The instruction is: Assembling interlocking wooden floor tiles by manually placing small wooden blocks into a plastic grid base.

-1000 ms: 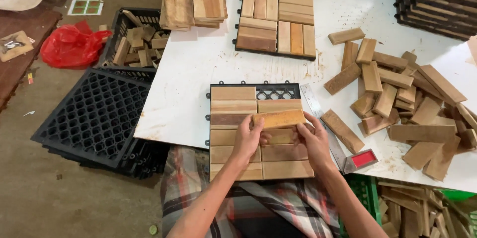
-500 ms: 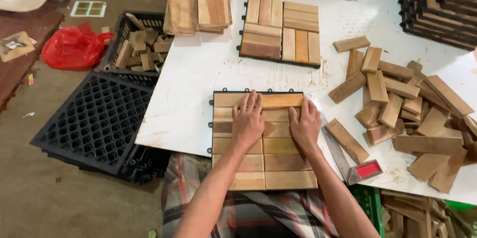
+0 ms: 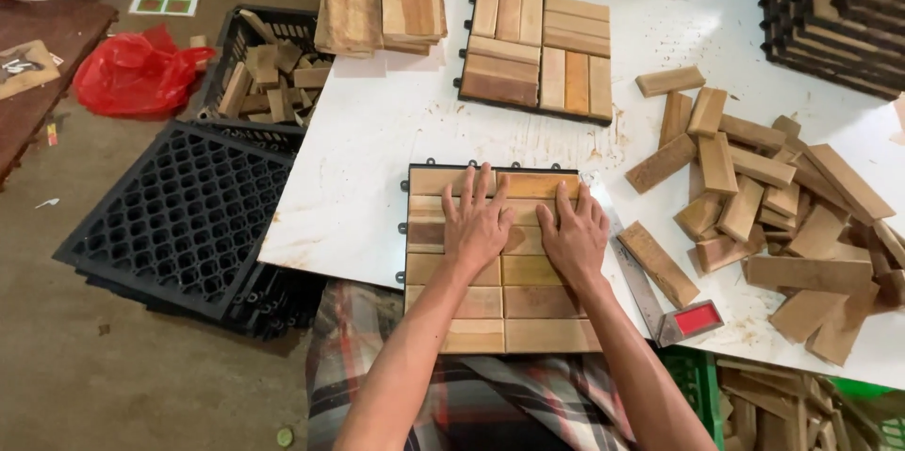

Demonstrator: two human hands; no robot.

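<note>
Both hands flat, fingers spread, holding nothing: left hand & right hand press the wood tile at the surface near edge. Top slat, held a sec ago, now seated; grid looks full. Beyond: loose slats, finished tile.

Left hand and right hand hide middle slats of square wooden slat tile on black plastic base. Stack of black grid tiles cut off top-right. Metal try square with red handle partly under arm.
</note>
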